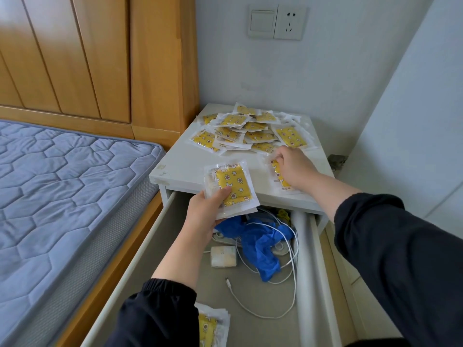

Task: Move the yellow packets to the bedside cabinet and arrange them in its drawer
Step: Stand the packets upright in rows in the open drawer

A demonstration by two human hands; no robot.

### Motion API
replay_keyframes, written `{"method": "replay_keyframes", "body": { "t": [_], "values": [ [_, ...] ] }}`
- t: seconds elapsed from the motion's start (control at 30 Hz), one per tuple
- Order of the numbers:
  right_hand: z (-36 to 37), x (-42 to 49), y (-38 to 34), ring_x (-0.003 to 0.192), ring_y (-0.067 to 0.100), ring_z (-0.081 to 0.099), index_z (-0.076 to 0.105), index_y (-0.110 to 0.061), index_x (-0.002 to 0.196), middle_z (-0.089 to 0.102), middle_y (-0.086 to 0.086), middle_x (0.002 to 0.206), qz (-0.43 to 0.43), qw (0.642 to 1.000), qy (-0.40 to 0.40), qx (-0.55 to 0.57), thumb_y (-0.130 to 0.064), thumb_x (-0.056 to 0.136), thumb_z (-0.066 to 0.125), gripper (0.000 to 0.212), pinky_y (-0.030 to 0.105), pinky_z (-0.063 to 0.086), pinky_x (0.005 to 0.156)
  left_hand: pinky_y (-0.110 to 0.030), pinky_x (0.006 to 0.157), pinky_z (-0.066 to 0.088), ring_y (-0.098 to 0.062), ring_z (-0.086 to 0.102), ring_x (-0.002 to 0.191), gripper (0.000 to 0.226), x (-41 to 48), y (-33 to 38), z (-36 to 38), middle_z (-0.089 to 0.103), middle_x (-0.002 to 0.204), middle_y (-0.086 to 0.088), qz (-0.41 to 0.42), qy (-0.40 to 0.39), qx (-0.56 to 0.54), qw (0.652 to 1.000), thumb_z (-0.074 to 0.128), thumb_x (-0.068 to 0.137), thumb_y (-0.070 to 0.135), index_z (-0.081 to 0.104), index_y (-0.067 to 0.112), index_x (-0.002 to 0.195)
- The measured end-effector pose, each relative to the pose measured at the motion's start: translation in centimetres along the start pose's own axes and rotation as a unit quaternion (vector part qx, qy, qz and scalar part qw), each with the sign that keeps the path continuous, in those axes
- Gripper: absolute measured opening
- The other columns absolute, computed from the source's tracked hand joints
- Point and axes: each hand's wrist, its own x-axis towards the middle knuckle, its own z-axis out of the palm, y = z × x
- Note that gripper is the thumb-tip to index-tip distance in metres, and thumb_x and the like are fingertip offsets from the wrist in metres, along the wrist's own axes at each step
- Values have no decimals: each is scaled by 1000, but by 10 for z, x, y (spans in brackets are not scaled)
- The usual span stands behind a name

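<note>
Yellow packet (229, 189), left fingers (224, 192) apparently curled

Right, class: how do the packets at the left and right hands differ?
The left-hand packet is held in the air; the right-hand packet lies on the cabinet top. The left-hand packet shows most of its face; the right-hand packet is mostly hidden under the right hand. Both are yellow, clear-wrapped.

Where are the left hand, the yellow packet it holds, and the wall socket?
Left hand (205, 211), head view: middle of the hand.
Yellow packet (231, 184), head view: yellow printed centre.
Wall socket (290, 22), head view: white faceplate.
</note>
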Motion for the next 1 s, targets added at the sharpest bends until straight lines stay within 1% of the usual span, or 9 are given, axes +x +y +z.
{"method": "replay_keyframes", "body": {
  "t": [0.1,0.23,0.33,0.43,0.5,0.6,0.77,0.87,1.0],
  "values": [
    [-7,-1,-2,111,28,46,51,-13,115,57,5,109,-9,999,-10,-43,-24,101,36,23,38,40,87,-32,72,58,-18,69,88,9,0,-1,0,71,93,0,5,-1,3,1000,68,87,20,59,23,89],
    [-13,1,-1,128,31,38,48,-16,130,53,7,133,22,994,-42,-97,-50,95,44,50,42,34,98,-36,77,58,-21,69,91,9,-1,-8,4,72,97,-4,12,-11,18,1000,68,87,21,61,23,92],
    [-15,3,7,115,33,50,58,-22,82,60,5,96,63,991,-78,-84,-71,83,46,50,42,37,91,-39,81,58,-21,70,90,10,-4,-14,7,73,98,-4,12,-20,40,999,69,87,23,62,23,94],
    [-21,1,7,119,34,43,49,-23,69,50,13,122,93,985,-120,-79,-78,76,47,55,43,37,98,-35,75,58,-19,70,87,9,-6,-17,9,73,96,-3,8,-26,34,999,68,87,22,62,23,94],
    [-26,-1,3,109,31,45,47,-22,61,47,13,115,101,982,-143,-71,-74,77,51,55,41,40,94,-33,71,58,-19,70,87,10,-7,-18,9,73,95,-2,6,-30,29,999,67,88,21,62,23,96],
    [-32,-6,-5,61,17,39,38,-19,58,39,1,66,94,985,-146,-9,-55,80,66,51,28,30,55,-30,67,57,-19,71,86,11,-13,-21,9,73,95,-2,3,-31,37,999,67,88,21,63,22,98],
    [-28,-13,-7,75,22,53,58,-4,91,56,6,82,126,988,-88,19,-42,79,73,42,26,30,50,-34,71,57,-23,70,92,12,-24,-28,7,73,99,-4,-21,-29,34,999,66,89,19,63,21,101],
    [-24,-28,-7,63,18,46,52,-8,69,46,2,66,112,991,-58,45,-32,84,69,33,26,27,49,-34,72,57,-21,71,89,12,-29,-27,-3,74,96,-3,-21,-24,52,998,66,89,18,64,19,101],
    [-22,-63,-13,52,15,30,29,-17,56,28,-1,57,42,993,12,107,-24,87,65,48,29,21,50,-35,81,56,-20,72,89,20,-34,-21,-31,75,96,-4,-5,-22,119,993,68,87,18,65,12,106]
  ]
}}
